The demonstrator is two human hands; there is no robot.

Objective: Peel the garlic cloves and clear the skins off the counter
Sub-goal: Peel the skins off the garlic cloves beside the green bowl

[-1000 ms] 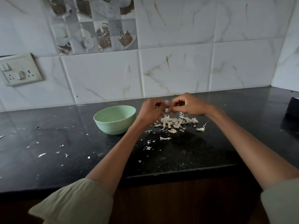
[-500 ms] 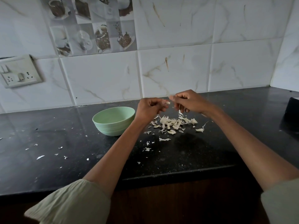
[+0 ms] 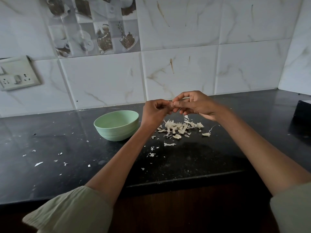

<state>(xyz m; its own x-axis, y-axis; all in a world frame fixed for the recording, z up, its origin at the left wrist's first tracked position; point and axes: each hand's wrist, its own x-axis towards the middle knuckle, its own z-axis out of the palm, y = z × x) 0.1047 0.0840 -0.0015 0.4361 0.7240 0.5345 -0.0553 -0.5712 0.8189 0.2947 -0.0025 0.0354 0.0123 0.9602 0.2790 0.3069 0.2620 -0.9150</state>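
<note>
Compared with a second ago, the two hands are a little higher above the counter (image 3: 193, 165), and a thin strip of skin (image 3: 185, 117) now hangs down from under the right hand (image 3: 196, 105), which was not visible when the hands were pressed close together. I judge from this that the skin is coming off the clove, so this clove is probably almost peeled, but the clearing of the counter is not yet begun.

The left hand (image 3: 154, 112) has its fingers curled and seems to pinch the garlic clove (image 3: 170, 105) at the fingertips; the clove itself is nearly hidden between the two hands, only a small pale spot shows. The right hand pinches at the same spot with thumb and first fingers, the other fingers loosely bent.

The pile of skins (image 3: 179, 127) lies on the dark counter just below the hands, white and papery, curled in small flakes, with more small bits scattered to the left and front. The green bowl (image 3: 116, 126) stands beside the pile, on its left; what it holds I cannot tell
</note>
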